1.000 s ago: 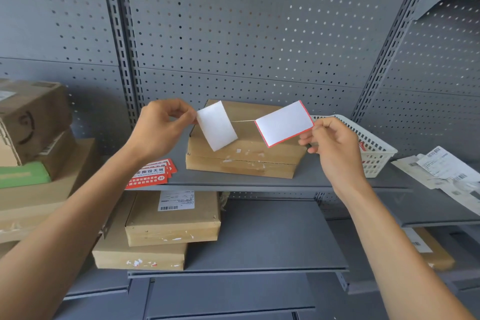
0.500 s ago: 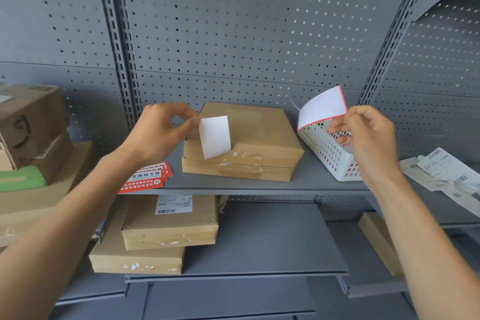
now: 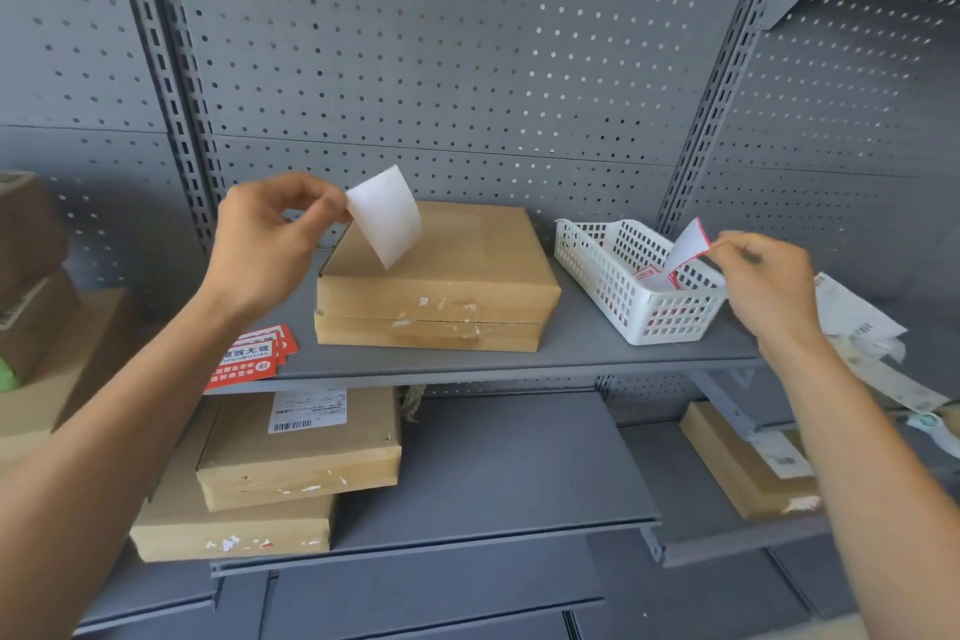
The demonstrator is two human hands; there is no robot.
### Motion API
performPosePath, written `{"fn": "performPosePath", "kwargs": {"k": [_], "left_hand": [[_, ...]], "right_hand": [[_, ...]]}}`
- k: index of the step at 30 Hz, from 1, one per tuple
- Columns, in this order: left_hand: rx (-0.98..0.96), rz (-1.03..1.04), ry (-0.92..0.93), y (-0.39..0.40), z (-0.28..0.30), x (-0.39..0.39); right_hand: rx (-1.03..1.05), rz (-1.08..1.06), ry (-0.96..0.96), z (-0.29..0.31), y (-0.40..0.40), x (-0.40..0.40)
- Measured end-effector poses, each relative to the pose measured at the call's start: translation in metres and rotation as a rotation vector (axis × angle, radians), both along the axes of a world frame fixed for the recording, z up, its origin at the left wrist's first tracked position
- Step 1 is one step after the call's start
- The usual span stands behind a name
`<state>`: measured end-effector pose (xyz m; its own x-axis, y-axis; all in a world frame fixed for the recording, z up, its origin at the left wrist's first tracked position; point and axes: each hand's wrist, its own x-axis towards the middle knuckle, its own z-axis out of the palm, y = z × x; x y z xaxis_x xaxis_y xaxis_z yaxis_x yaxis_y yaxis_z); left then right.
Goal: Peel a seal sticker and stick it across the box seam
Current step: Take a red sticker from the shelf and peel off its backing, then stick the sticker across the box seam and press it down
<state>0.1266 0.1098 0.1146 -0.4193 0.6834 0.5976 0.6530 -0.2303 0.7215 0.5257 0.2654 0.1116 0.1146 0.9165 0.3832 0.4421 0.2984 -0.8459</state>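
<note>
A flat brown cardboard box [image 3: 457, 265] lies on the grey upper shelf [image 3: 571, 353], with a seam [image 3: 431, 322] running along its front side. My left hand [image 3: 270, 244] pinches a white sheet [image 3: 387, 218] by its corner, so that it hangs just above the box's left top edge. Its printed side is hidden. My right hand [image 3: 769, 281] pinches a red-edged white sheet [image 3: 688, 250] over the white plastic basket [image 3: 587, 250], with the sheet's lower end inside the basket.
A small stack of red seal stickers [image 3: 249, 359] lies at the shelf's front left. Two brown boxes [image 3: 296, 452] are stacked on the lower shelf. More boxes stand far left, and loose paper labels [image 3: 857, 317] lie at the right. Perforated grey panels form the back wall.
The two sheets have been pulled fully apart. My right hand carried the red-edged sheet right and down into the basket. My left hand lifted the white sheet slightly over the box.
</note>
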Motion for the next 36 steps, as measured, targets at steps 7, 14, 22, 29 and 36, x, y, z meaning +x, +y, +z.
{"fn": "performPosePath", "kwargs": {"k": [7,14,22,29,36], "left_hand": [[-0.005,-0.026,-0.046,0.003,-0.005,0.008],[0.001,-0.009,-0.077,-0.001,-0.007,0.015],[0.047,0.078,-0.04,-0.012,0.0,0.029],[0.212,0.198,0.173,-0.019,-0.003,0.061],[0.407,0.334,0.586,-0.016,-0.006,0.072]], "right_hand": [[-0.072,-0.086,-0.077,-0.013,-0.005,0.011],[0.001,-0.141,0.008,-0.006,-0.003,0.019],[0.175,-0.1,0.048,0.018,-0.028,-0.011],[0.141,0.376,0.048,0.037,-0.096,-0.111],[0.079,0.484,0.014,0.031,-0.124,-0.175]]}}
